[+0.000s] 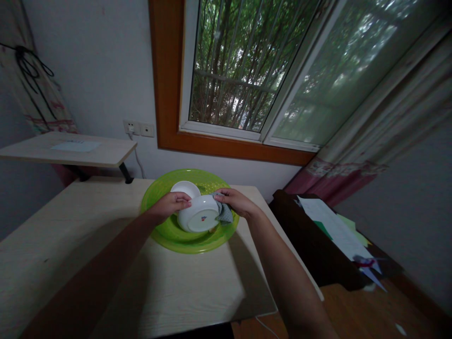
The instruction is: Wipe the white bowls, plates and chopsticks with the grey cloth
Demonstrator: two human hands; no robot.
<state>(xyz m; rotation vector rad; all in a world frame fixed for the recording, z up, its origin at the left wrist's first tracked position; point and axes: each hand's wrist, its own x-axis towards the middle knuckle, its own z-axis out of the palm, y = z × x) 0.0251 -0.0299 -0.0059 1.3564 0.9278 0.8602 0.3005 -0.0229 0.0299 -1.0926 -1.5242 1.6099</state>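
Note:
A white bowl (198, 214) is tilted on its side over a green basin (193, 247), its base with a small printed mark facing me. My left hand (171, 205) grips the bowl's left rim between thumb and fingers. On the opposite side, my right hand (235, 200) pinches a grey patterned cloth (225, 214) against the bowl's upper right edge. Behind it, a second white bowl (185, 188) sits inside the basin, partly hidden by the held bowl and my left fingers.
The basin stands on a pale wooden table (183, 292) below a window (243, 70). A raised shelf (106, 153) with a paper on it is at the left. Right of the table, a dark brown piece of furniture (300, 240) bears papers (335, 226) and scissors (365, 262).

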